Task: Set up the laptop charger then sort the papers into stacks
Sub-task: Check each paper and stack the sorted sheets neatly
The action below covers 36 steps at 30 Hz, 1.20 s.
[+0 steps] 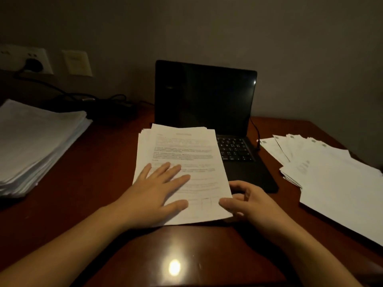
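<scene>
Left hand [157, 189] lies flat with fingers spread, pressing the middle stack [186, 146] onto the counter [99, 162], where the sheets overlap the left half of the open laptop [205, 96]. My right hand [248, 204] pinches the stack's near right corner, thumb on top and fingers curled behind; how many sheets it has, I cannot tell. The charger looks set: a plug sits in the wall socket [31, 61] and a cable [257, 131] reaches the laptop's right edge. So I judge this is sorting. I'd hold the left palm firm so the pile can't slide on the glossy wood, peel one sheet only, read its heading, then lay it squarely on the thick left pile [35, 141] or the fanned right pile [331, 179].
</scene>
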{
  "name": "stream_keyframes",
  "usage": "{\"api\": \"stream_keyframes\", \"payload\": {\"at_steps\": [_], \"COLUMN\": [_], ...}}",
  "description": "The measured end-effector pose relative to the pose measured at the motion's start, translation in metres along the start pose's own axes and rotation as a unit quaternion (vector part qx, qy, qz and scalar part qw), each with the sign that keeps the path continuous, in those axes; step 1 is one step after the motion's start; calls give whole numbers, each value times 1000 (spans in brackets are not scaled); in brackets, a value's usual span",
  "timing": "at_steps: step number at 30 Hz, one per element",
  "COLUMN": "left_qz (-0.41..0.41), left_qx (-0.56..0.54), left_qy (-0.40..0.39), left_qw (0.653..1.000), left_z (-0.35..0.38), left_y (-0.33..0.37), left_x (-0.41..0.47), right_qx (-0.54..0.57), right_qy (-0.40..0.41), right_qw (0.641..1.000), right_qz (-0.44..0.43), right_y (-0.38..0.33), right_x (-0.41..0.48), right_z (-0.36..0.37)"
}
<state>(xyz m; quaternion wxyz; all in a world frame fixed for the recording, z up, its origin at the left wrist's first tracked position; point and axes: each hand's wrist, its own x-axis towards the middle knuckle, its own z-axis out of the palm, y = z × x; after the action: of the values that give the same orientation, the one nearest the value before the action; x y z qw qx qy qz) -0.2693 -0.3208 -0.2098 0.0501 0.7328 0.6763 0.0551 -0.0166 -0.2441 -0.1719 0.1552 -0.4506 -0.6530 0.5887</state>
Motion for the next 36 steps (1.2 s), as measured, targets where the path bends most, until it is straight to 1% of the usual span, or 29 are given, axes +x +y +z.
{"api": "stream_keyframes", "payload": {"at_steps": [3,7,9,12,14,16,18,21,22,24,26,29,31,34,36], "left_qz": [16,79,97,89,69,55,65,67,67,63,58,51,38,56,60], "left_qx": [-27,-123,-173,-263,-303,-313,-302,-271,-256,-237,-263,-337,-358,-304,-276], "left_qy": [11,43,63,94,137,175,188,128,119,124,131,163,167,171,127], "left_qw": [999,988,978,956,940,932,932,952,957,962,954,926,918,936,951], "left_z": [0,-1,0,3,3,2,3,5,6,6,8,8,4,3,5], "left_y": [3,18,19,16,18,21,22,20,19,17,16,15,15,16,14], "left_x": [2,2,3,2,-1,-4,-3,-4,-4,-4,-3,-4,-6,-5,-6], "right_qx": [33,52,40,47,73,85,78,75,71,48,34,64,81,63,46], "right_qy": [-10,11,33,53,40,18,11,25,34,55,63,29,14,18,35], "right_qw": [999,998,998,997,996,996,996,996,996,997,997,997,997,998,998], "right_qz": [-2,-19,-28,-36,-33,-29,-28,-28,-30,-36,-38,-25,-12,-8,-14], "right_y": [5,4,4,6,8,10,9,6,6,8,10,8,6,5,5], "right_x": [-6,-4,-3,-3,-4,-4,-4,-2,0,3,5,2,-1,-1,1], "right_z": [-3,2,9,15,11,6,5,11,14,17,17,10,4,4,9]}}
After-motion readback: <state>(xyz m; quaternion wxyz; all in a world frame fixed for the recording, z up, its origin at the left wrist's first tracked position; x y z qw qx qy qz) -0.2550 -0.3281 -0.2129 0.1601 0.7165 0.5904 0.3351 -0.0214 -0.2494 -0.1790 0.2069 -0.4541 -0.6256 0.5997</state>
